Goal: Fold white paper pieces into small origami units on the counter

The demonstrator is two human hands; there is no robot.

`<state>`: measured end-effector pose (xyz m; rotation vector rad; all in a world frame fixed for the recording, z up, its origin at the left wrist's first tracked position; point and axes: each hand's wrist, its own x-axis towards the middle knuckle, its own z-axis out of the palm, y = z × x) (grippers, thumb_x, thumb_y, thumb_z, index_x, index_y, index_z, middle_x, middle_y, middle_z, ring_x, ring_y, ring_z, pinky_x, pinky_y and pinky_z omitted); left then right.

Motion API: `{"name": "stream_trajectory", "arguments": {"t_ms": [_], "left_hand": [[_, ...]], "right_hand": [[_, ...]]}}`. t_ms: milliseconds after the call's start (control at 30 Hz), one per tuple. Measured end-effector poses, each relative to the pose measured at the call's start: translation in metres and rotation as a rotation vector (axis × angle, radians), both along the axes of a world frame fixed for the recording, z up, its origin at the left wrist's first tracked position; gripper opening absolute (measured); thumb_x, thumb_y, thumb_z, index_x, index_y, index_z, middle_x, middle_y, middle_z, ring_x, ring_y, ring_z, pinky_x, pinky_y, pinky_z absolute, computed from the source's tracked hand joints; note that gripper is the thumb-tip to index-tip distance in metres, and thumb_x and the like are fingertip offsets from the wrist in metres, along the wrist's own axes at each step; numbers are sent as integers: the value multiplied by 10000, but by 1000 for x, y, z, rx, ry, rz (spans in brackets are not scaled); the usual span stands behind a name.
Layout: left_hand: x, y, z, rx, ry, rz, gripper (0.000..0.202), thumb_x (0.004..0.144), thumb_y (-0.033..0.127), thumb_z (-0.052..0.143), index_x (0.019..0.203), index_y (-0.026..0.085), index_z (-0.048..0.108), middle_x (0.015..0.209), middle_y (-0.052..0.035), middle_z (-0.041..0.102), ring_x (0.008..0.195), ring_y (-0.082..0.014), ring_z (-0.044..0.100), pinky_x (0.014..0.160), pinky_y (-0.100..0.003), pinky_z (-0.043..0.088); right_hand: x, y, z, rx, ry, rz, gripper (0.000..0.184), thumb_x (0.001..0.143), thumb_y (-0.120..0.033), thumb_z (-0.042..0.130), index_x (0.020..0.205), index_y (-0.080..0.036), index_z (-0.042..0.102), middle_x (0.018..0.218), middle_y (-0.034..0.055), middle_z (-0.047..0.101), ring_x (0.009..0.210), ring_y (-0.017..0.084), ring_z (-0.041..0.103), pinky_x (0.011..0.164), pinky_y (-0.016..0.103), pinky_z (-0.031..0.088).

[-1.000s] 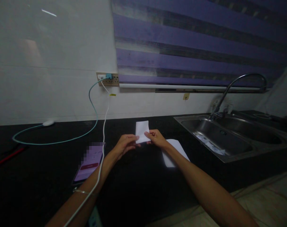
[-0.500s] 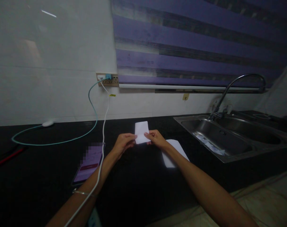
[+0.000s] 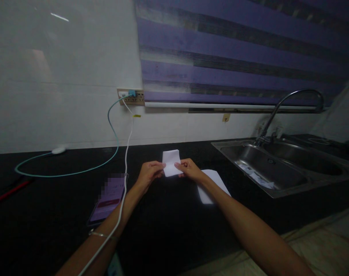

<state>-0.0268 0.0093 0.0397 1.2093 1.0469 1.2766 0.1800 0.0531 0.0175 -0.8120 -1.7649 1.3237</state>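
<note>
A small folded piece of white paper (image 3: 171, 159) is held between my two hands, just above the black countertop (image 3: 163, 222). My left hand (image 3: 150, 172) pinches its left edge with thumb and fingers. On the opposite edge, my right hand (image 3: 189, 168) grips it, the thumb lying on the front face. Larger white sheets (image 3: 213, 186) lie on the counter, partly covered by my right forearm. By my left forearm rests a phone or tablet (image 3: 108, 203) with a lit screen, and a white cable (image 3: 125, 168) runs across that forearm.
A steel double sink (image 3: 274, 193) with a curved faucet (image 3: 274, 115) is on the right; paper scraps (image 3: 256, 177) lie in its near basin. A teal cable (image 3: 76, 174) loops over the counter at left from the wall socket (image 3: 138, 97). A red strip (image 3: 10, 191) lies far left.
The folded paper has shifted slightly down and left, and its top edge now shows layers a little apart. Both hands keep their hold.
</note>
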Motion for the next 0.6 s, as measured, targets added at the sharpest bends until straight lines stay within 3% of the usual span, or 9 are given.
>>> {"name": "stream_trajectory", "arguments": {"t_ms": [267,467,600], "left_hand": [[2,2,-2,12,14,32,356,627,453,813,702,127,689,634,-33,637,573,-124,568,500,-218,416],[4,-2,3,111,25,50,348,627,446,806,632,132,657,578,-13,608,519,-106,524,455,-205,381],[4,-2,3,105,21,47,363,642,465,790,726,126,694,622,-21,632,528,-110,539,441,-196,378]], "right_hand": [[-1,-1,0,-25,16,4,440,801,-579,666,747,-144,628,645,8,564,538,95,527,532,239,455],[-3,-6,6,-39,11,-27,443,774,-591,684,714,-157,618,631,11,552,559,112,519,540,257,478],[-4,-8,9,-47,1,-42,467,741,-610,704,689,-156,609,576,-8,519,548,111,508,533,251,476]]}}
